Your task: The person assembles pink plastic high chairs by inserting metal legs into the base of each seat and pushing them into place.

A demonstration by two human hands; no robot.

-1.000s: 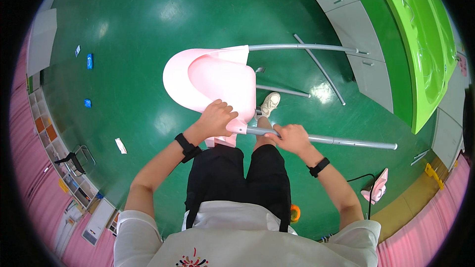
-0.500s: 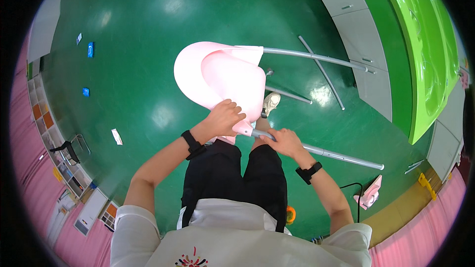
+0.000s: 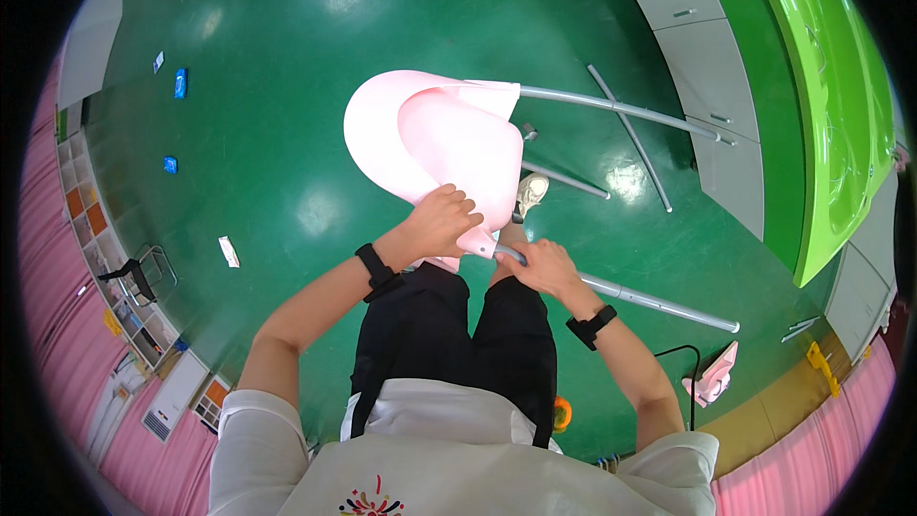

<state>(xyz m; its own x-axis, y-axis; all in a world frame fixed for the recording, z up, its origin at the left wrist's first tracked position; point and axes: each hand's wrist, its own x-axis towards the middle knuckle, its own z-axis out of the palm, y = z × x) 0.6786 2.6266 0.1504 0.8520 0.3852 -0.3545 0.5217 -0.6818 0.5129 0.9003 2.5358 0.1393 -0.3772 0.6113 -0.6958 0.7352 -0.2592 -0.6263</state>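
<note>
Pink seat point(image 3: 468, 139) tipped over the middle of the green floor point(image 3: 239, 134), well in from its edges, close by the person's knees point(image 3: 439, 291); can't tell whether it rests there. Left grip point(image 3: 445, 220) closed on the near rim. Right grip point(image 3: 543, 268) wrapped round the near grey leg point(image 3: 659, 303), just outside its pink socket point(image 3: 478, 243). Changed in the last second: right grip sits nearer the socket, less tube showing between, leg's free end angled more toward the person. My read: effort centres on that joint; can't tell if the leg sits any deeper. Left hold same. Far leg point(image 3: 621, 106) juts toward the cabinets point(image 3: 712, 67) along the floor's right edge; loose tube point(image 3: 645, 161) crosses beneath it. Blue packet point(image 3: 181, 83) near left edge.
</note>
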